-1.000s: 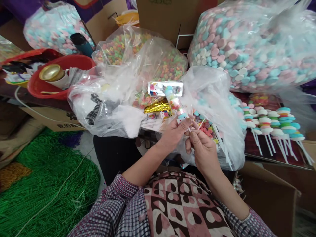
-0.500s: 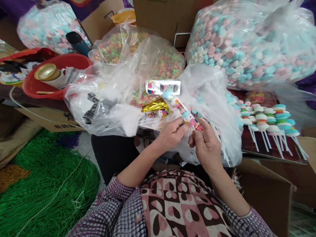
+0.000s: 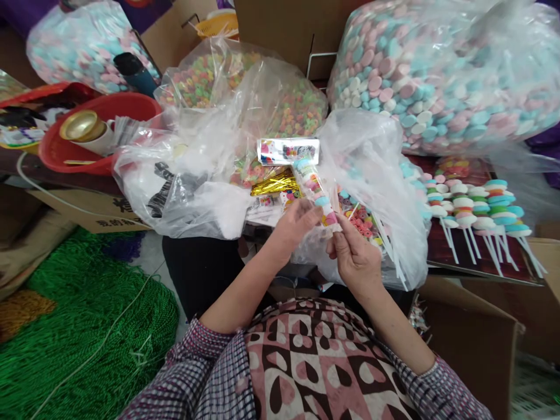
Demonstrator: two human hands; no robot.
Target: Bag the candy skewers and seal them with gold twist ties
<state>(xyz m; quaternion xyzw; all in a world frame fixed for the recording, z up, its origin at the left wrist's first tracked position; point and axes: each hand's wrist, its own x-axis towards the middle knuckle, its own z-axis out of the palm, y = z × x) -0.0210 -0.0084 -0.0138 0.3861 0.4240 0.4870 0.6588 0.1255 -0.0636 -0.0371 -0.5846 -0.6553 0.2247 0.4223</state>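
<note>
A marshmallow skewer (image 3: 315,188) in a printed clear wrapper slants up and away over the table, its lower end toward me. My right hand (image 3: 356,252) pinches that lower end between thumb and fingers. At the wrapper's left edge is my left hand (image 3: 297,226), its fingers loosely apart and slightly blurred; whether they press on the wrapper is hard to see. Just beyond the skewer's top lies a flat silver printed packet (image 3: 287,151). Gold twist ties (image 3: 275,183) lie in a bunch left of the skewer. Behind my right hand, ring candies (image 3: 361,224) show in an open plastic bag.
Finished-looking marshmallow skewers (image 3: 485,207) lie in a row at the right. Big bags of marshmallows (image 3: 437,81) and of gummy rings (image 3: 210,76) stand behind. A red basin (image 3: 140,108) holds a gold bowl. An open cardboard box (image 3: 472,344) stands below right.
My left fingers have loosened from their pinch near the skewer's lower end and shifted slightly left. My right hand has moved a little left and down, and the skewer stands steeper.
</note>
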